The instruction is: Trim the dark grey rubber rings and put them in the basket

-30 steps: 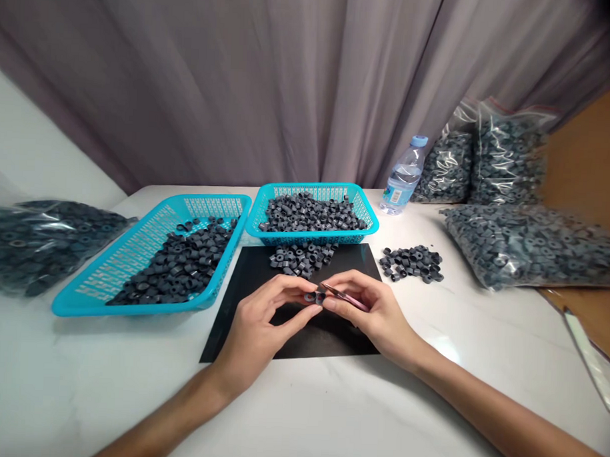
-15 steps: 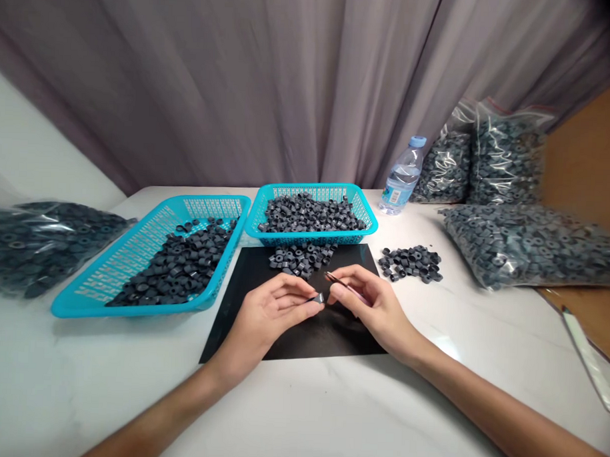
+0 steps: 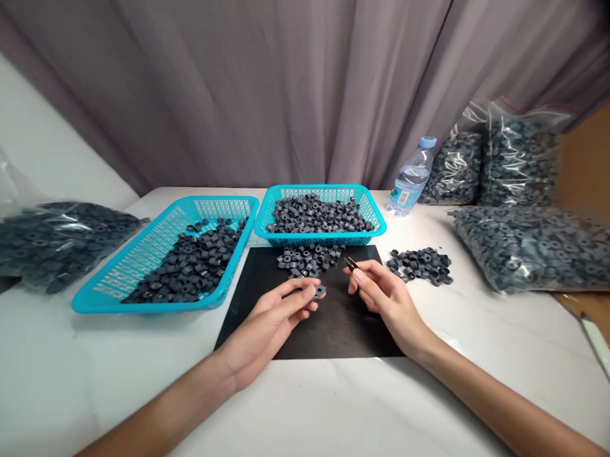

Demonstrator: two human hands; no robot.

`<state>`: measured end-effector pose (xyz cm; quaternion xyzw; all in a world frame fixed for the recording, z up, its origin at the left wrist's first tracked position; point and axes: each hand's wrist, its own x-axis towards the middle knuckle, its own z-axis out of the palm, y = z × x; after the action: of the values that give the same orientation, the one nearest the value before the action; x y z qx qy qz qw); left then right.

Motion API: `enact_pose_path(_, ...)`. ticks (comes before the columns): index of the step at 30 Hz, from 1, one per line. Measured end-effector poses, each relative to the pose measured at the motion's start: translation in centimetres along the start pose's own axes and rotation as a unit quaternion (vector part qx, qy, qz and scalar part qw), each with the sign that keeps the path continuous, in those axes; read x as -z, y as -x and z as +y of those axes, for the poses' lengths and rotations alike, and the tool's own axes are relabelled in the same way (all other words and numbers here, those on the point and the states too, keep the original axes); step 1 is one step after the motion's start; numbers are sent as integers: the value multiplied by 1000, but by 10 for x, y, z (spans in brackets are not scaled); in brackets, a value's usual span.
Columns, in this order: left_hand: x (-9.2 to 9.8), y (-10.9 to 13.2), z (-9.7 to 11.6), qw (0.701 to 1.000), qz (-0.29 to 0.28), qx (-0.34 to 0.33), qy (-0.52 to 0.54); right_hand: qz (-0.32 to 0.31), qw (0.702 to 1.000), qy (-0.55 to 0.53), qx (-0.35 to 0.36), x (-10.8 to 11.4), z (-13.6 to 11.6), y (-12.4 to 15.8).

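My left hand [image 3: 274, 321] rests on the black mat [image 3: 332, 323] and pinches a small grey ring [image 3: 319, 292] between thumb and fingertips. My right hand [image 3: 382, 296] is closed round thin tweezers [image 3: 352, 263], whose tips point up and left, a short way from the ring. Just beyond both hands a small heap of grey rings [image 3: 308, 259] lies at the mat's far edge.
Two turquoise baskets hold grey rings, one on the left [image 3: 133, 276], one behind the mat [image 3: 373, 214]. Another loose heap [image 3: 421, 264] lies right of the mat. A water bottle [image 3: 411, 179] and clear bags of rings [image 3: 524, 246] stand at the right; another bag [image 3: 44, 239] lies far left.
My hands have parted: the right one drew the tweezers away to the right and up from the ring. The left keeps hold of the ring. The camera view shifted slightly.
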<state>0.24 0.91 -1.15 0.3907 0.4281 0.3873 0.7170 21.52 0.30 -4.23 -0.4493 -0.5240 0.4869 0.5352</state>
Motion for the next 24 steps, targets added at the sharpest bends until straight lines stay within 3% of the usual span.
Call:
enact_pose_path(19,-2,1,0,1000,-2,-8,-16,-7,999,50,10,-3,-1,0)
enact_pose_path(24,-4,2,3,999,3,-16,-32,18,994,111,-1,3,6,-4)
